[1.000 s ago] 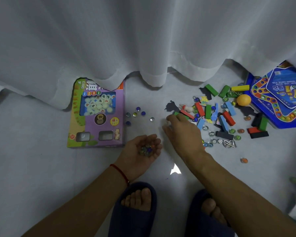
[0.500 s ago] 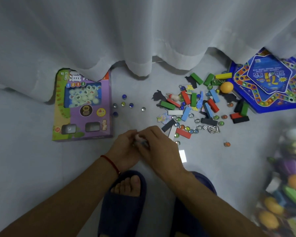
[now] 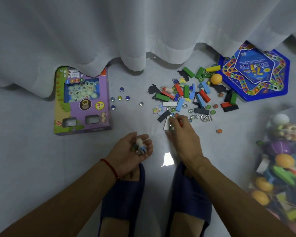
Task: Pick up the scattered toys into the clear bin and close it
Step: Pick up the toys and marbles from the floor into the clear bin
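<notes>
My left hand point(image 3: 132, 149) lies palm up near my left foot, cupped round several marbles and a small white and blue figure. My right hand point(image 3: 183, 134) reaches onto the near edge of the scattered toy pile point(image 3: 186, 98) of coloured blocks, marbles and puzzle pieces. Its fingertips curl over marbles beside a white block point(image 3: 166, 124), and something red shows between the fingers. The clear bin point(image 3: 284, 159) stands at the right edge, blurred and holding many toys. Its lid is not in view.
A purple game box point(image 3: 82, 103) lies at the left, half under the white curtain point(image 3: 143, 31). A blue star board game point(image 3: 256, 72) sits at the back right. Loose marbles point(image 3: 120, 98) lie between box and pile. My slippered feet point(image 3: 123, 194) are below.
My hands met in front of me, then parted. The left palm has turned up again with a small figure added to the marbles. The right hand has gone back to the pile.
</notes>
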Available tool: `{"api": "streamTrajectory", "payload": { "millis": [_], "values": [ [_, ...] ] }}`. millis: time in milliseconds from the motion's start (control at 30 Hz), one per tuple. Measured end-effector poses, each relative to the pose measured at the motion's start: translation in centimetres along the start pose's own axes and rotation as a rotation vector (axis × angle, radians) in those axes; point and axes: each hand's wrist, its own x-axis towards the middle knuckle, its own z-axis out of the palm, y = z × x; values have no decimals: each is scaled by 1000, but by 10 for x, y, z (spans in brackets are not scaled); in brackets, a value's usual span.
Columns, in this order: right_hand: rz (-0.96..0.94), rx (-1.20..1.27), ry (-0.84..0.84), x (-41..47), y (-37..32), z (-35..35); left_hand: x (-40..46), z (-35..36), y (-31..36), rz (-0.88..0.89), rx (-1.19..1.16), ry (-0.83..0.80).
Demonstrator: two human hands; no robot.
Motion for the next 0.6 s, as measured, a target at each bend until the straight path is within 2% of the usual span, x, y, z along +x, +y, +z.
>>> {"api": "streamTrajectory", "payload": {
  "millis": [300, 467, 600],
  "values": [
    [-105, 66, -4, 9, 16, 2, -1, -5, -8, 6, 37, 0],
    [-91, 42, -3, 14, 21, 4, 0, 1, -9, -14, 26, -26],
    [-8, 121, 49, 10, 21, 1, -4, 12, -13, -14, 19, -36]
  ]
}}
